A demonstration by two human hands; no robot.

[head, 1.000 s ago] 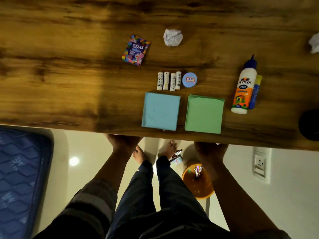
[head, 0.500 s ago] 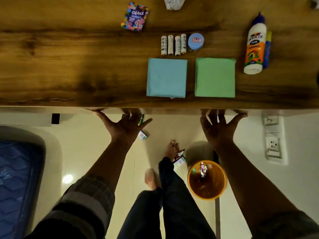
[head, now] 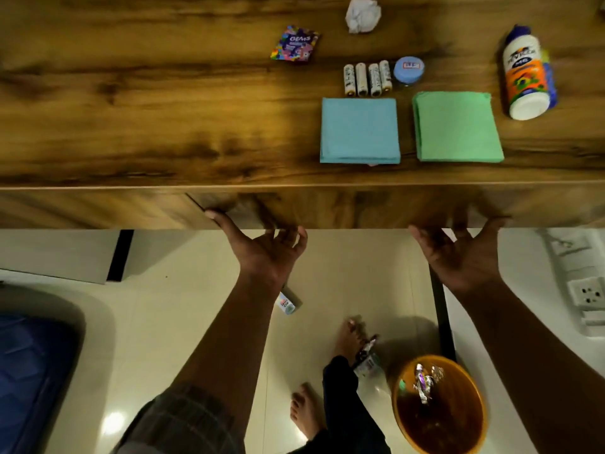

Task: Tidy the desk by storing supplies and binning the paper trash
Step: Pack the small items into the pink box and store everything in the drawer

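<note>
On the wooden desk (head: 147, 103) lie a crumpled white paper ball (head: 362, 15), a colourful Gems packet (head: 295, 44), several white batteries (head: 367, 79), a small blue round tin (head: 409, 69), a blue note pad (head: 359, 130), a green note pad (head: 457, 126) and a white glue bottle (head: 523, 73). My left hand (head: 268, 257) and my right hand (head: 465, 257) are palm-up below the desk. Their fingers hook under the lower edge of the drawer front (head: 360, 208). An orange bin (head: 440, 404) stands on the floor at the right with foil wrappers inside.
A small tube (head: 288, 303) and a wrapper (head: 366, 358) lie on the pale floor near my feet. Wall sockets (head: 586, 293) are at the right. A blue mattress (head: 32, 381) fills the lower left.
My view has shifted, so the desk's front panel now shows. Both hands stay at its lower edge, fingers curled further under it. My feet have stepped back.
</note>
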